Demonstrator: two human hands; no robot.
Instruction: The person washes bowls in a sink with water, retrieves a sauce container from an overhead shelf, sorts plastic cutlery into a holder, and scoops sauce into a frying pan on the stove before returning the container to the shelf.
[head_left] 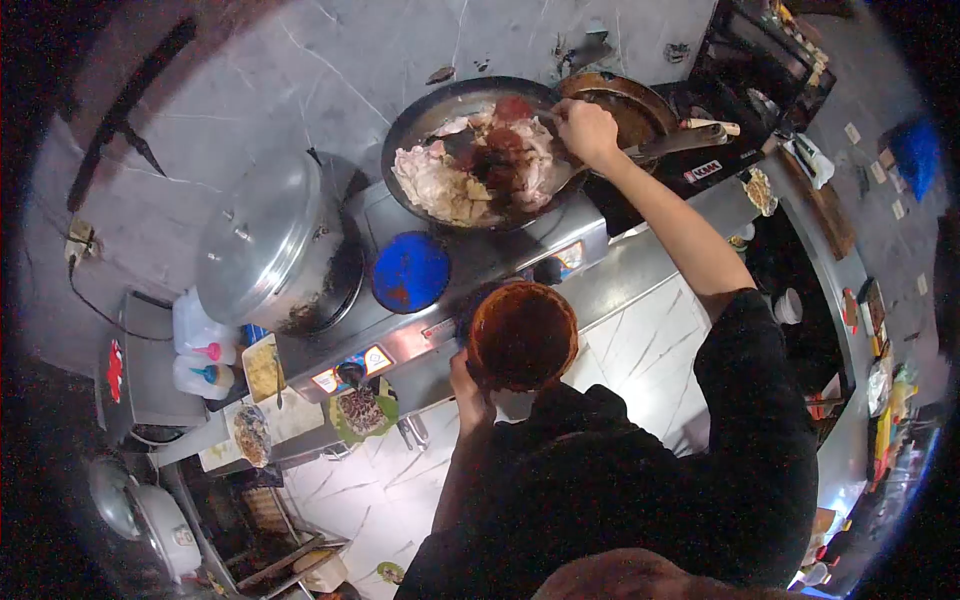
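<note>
My left hand (pixel 470 395) is wrapped round the side of a round tub (pixel 525 335) with dark reddish-brown paste inside, tilted so its mouth faces up. Over the right side of a large black pan (pixel 395 195), my right hand (pixel 587 132) is closed on a thin metal utensil that looks like a spoon, mostly hidden by the fingers. Pale raw meat (pixel 440 180) fills the pan, with lumps of dark red paste (pixel 512 110) on top. A metal spatula (pixel 650 148) rests with its blade in the meat and its handle out to the right.
A round blue lid (pixel 410 272) with red smears lies on the steel counter in front of the pan. To the left stands a big lidded metal pot (pixel 265 245). Behind my right hand is a second brown pan (pixel 625 105). Squeeze bottles (pixel 205 375) and a yellow-filled tray (pixel 263 368) sit farther left.
</note>
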